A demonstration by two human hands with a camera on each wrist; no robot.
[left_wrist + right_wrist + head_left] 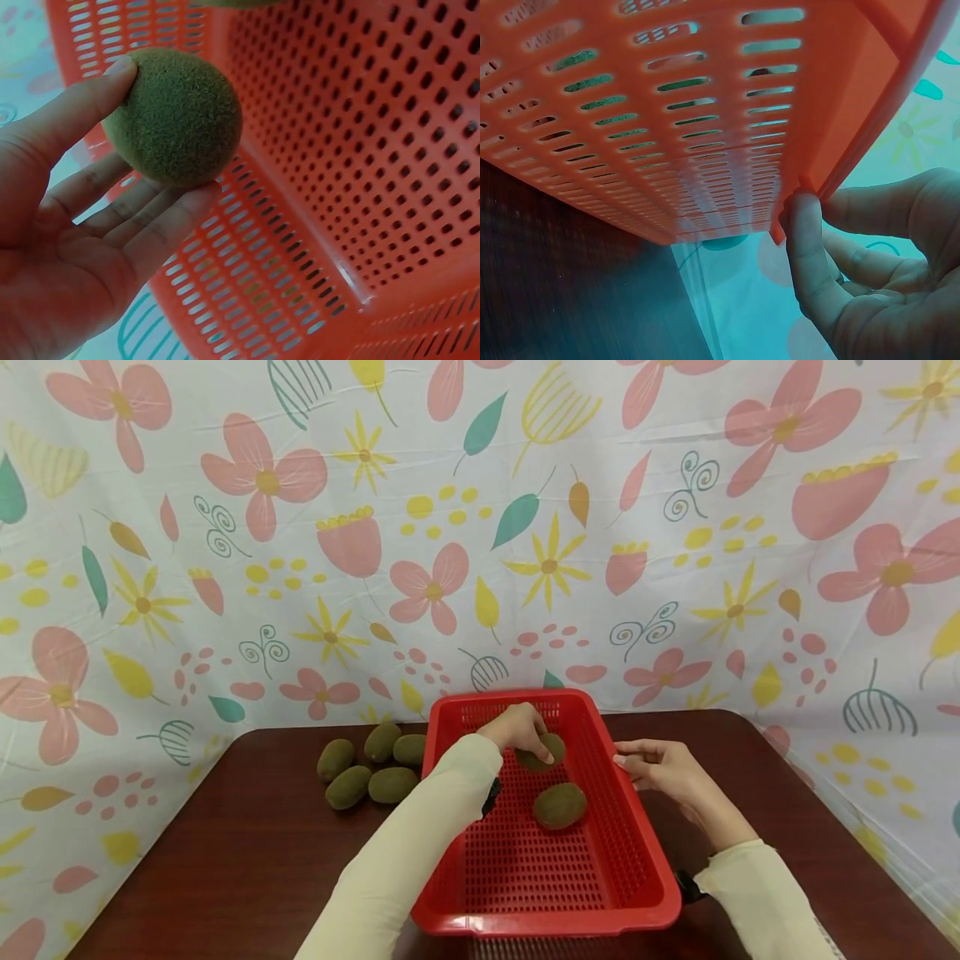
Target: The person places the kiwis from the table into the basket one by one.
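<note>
Steadying red basket: right hand pinches its rim.
Kiwifruit cluster: five, left of basket.
Left hand: pinches a held kiwifruit inside basket; filling seems the step, probably needing gentle release next.
Lone kiwifruit: on basket floor.

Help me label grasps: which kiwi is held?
The kiwi in the left hand; another kiwi lies loose in the red basket, the others on the table.

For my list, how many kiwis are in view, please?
7: five kiwis on the table left of the red basket, one kiwi on its floor, another kiwi in the left hand. The sleeve may hide more.
</note>
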